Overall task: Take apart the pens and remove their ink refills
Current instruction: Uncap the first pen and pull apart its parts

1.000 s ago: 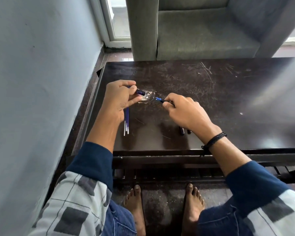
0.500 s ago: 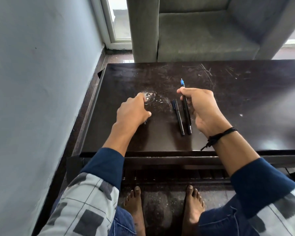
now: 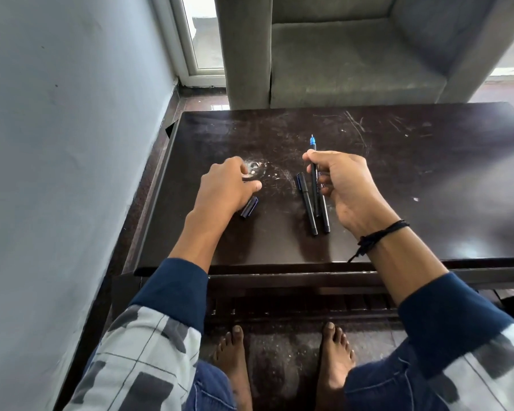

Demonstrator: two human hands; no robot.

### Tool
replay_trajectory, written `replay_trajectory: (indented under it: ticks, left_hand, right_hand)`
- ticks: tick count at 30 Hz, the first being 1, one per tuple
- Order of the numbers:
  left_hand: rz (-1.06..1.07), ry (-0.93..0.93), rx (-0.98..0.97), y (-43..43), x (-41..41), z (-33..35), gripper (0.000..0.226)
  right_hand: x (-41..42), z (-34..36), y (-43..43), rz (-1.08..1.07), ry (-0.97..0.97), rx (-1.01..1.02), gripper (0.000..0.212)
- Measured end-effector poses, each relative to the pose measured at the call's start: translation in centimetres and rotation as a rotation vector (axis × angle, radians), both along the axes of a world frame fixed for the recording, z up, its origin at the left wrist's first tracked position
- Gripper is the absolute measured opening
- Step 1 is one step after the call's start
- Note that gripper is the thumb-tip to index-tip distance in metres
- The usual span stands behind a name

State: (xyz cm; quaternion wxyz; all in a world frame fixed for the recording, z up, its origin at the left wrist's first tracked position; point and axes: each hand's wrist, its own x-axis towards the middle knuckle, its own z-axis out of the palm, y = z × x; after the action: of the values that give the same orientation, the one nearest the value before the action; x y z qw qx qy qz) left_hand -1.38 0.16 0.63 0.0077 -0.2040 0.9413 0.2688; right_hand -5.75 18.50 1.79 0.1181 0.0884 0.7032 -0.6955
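Toward the table's (image 3: 428, 173) left edge, left hand (image 3: 224, 189) hovers beside a cap (image 3: 249, 207) — grasp unseen; right hand (image 3: 347, 188) pinches the uncapped pen (image 3: 315, 191) — best to brace barrel, then twist tip.

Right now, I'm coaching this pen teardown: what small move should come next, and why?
Probably bring the left hand to the pen in the right hand and grip its blue-tipped end to pull: the cap lies beside the left hand, which looks empty.
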Motion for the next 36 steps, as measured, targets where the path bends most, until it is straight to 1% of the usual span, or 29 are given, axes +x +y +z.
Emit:
replay_trajectory:
  ticks: [2,4,5,7,10,12,16,19,22,26,31,33,36]
  left_hand:
    - [0.03,0.075,0.132,-0.3,-0.2,0.3,0.025]
    - [0.028,0.165,0.376,-0.2,-0.1,0.7,0.022]
    - [0.007,0.176,0.497,0.0,0.1,1.0,0.023]
    - [-0.074,0.123,0.642,0.6,0.5,1.6,0.029]
    - [-0.174,0.043,0.746,1.3,0.9,1.8,0.032]
    - [-0.189,0.053,0.749,1.4,0.8,1.6,0.028]
    - [-0.2,0.098,0.65,1.0,0.7,2.0,0.019]
    - [-0.214,0.093,0.629,0.5,0.8,2.1,0.014]
    - [-0.23,0.054,0.605,0.7,0.8,2.1,0.014]
    - [-0.236,-0.044,0.644,1.4,0.9,2.1,0.012]
    - [-0.252,-0.141,0.71,1.2,0.9,2.3,0.017]
    - [-0.255,-0.148,0.741,1.1,1.1,2.1,0.018]
    - [-0.232,-0.103,0.793,1.5,1.2,2.0,0.019]
  right_hand:
    - [0.1,0.0,-0.1,0.013,-0.004,-0.036,0.017]
    - [0.3,0.1,-0.2,0.035,-0.001,-0.066,0.011]
    - [0.4,0.1,-0.3,0.044,0.004,-0.08,0.012]
    - [0.5,0.2,-0.4,0.054,-0.001,-0.122,0.012]
    - [0.6,0.3,-0.5,0.055,-0.04,-0.207,0.011]
    - [0.7,0.2,-0.5,0.056,-0.064,-0.224,0.018]
    - [0.6,-0.1,-0.5,0.06,-0.081,-0.195,0.03]
    - [0.4,-0.4,-0.6,0.039,-0.071,-0.185,0.026]
    - [0.4,-0.7,-0.7,0.037,-0.034,-0.167,0.024]
    - [0.5,-0.7,-0.7,0.032,0.002,-0.16,0.022]
    - [0.7,-0.7,-0.7,0.067,0.013,-0.168,0.021]
    - [0.6,-0.6,-0.8,0.111,0.025,-0.147,0.023]
    - [0.7,-0.7,-1.0,0.197,0.066,-0.053,0.024]
